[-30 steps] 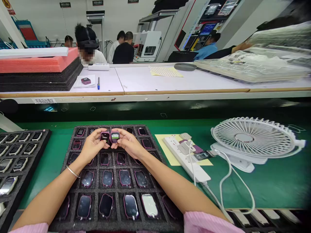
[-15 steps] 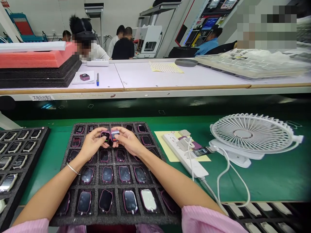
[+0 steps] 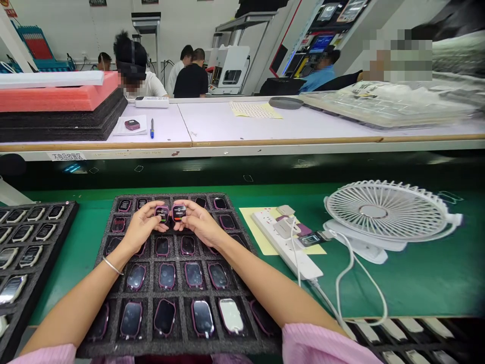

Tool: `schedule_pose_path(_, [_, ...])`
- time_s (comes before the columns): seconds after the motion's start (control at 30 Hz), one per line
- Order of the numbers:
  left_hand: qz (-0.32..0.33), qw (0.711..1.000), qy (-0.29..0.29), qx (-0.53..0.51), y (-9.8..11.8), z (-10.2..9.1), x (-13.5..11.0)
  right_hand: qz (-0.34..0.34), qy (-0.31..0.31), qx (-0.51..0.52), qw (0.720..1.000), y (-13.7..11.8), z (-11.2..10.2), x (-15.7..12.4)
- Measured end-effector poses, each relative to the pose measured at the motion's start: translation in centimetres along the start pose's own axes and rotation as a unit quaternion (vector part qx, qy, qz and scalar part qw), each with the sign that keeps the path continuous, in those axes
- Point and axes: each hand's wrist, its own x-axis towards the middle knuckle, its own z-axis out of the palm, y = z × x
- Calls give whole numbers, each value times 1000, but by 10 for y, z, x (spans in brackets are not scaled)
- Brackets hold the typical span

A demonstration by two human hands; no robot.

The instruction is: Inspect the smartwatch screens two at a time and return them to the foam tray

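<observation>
My left hand (image 3: 146, 225) is closed on a purple-framed smartwatch body (image 3: 161, 213), its lit screen turned up toward me. In my right hand (image 3: 199, 222) there is a second purple smartwatch body (image 3: 179, 212), also lit, with red and white marks on the dark screen. The two watches are side by side with a small gap, thumbs on their lower parts. Both hands are above the far rows of a dark foam tray (image 3: 182, 296), whose pockets hold several more purple-framed watches, such as this one (image 3: 193, 273). One pocket has a white-faced piece (image 3: 231, 315).
Another foam tray (image 3: 49, 245) with light-framed watches is at left. To the right are a white power strip (image 3: 286, 245), cables and a white fan (image 3: 382, 215). Behind runs a raised shelf (image 3: 212, 121) with stacked foam (image 3: 56, 119) and a pen (image 3: 152, 128). Several people sit beyond.
Both watch screens now face me more squarely and show lit text; the right one was tilted with a pale glare before. The hands stay over the same tray area. My view has shifted slightly.
</observation>
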Motion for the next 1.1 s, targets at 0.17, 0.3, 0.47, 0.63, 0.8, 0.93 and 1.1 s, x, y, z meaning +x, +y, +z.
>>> schedule_pose_path(0.17, [-26,996,36,-72,0,-4,2,27,66,46,996,-2,-6,3])
schedule_pose_path(0.3, [-54,991,64,-103,0,-10,6,69,122,71,988,-2,-11,8])
schedule_pose_path(0.47, [-88,989,56,-108,-3,-11,8,94,117,72,986,-2,-14,8])
schedule_pose_path(0.63, [-93,991,29,-97,-5,-8,5,73,90,53,992,-2,-11,4])
schedule_pose_path(0.8, [-86,993,18,-80,-4,-7,2,49,61,33,996,-2,-9,0])
schedule_pose_path(0.93, [-79,995,8,-57,-5,-6,-2,49,51,34,997,-1,-8,-2])
schedule_pose_path(1.1, [-33,999,-7,-2,-9,-4,-4,46,35,36,998,-1,-5,-4])
